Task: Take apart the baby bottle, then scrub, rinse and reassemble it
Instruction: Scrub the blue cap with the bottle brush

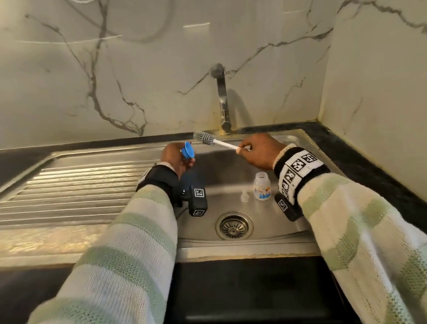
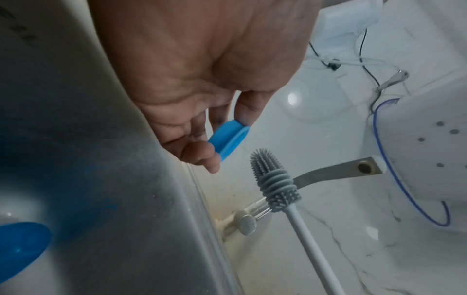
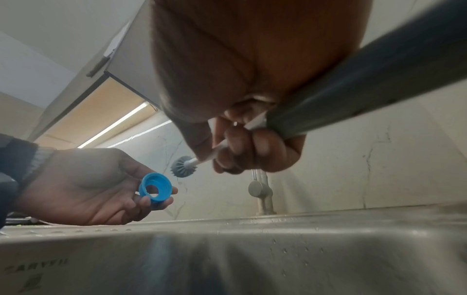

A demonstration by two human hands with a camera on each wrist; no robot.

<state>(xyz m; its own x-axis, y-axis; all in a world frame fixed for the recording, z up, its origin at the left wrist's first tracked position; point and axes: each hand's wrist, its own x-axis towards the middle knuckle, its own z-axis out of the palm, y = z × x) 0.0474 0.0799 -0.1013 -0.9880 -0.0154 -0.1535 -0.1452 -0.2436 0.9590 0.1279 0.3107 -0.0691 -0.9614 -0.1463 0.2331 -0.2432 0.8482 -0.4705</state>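
Note:
My left hand (image 1: 185,156) pinches a blue screw ring (image 1: 188,150) between thumb and fingers above the sink's left side; its hollow centre shows in the right wrist view (image 3: 155,187). My right hand (image 1: 244,149) grips the white handle of a bottle brush (image 1: 204,137). Its grey silicone head (image 2: 274,184) points toward the ring and stands just apart from it. The bottle body (image 1: 262,186), open at the top, stands upright on the sink floor. A clear teat (image 1: 244,196) sits to its left. A blue translucent piece (image 2: 20,247) lies low in the left wrist view.
The steel sink (image 1: 239,251) has a drain (image 1: 234,225) in the middle and a tap (image 1: 223,103) on the marble wall behind it. A ribbed draining board (image 1: 70,189) runs off to the left. Another marble wall closes the right side.

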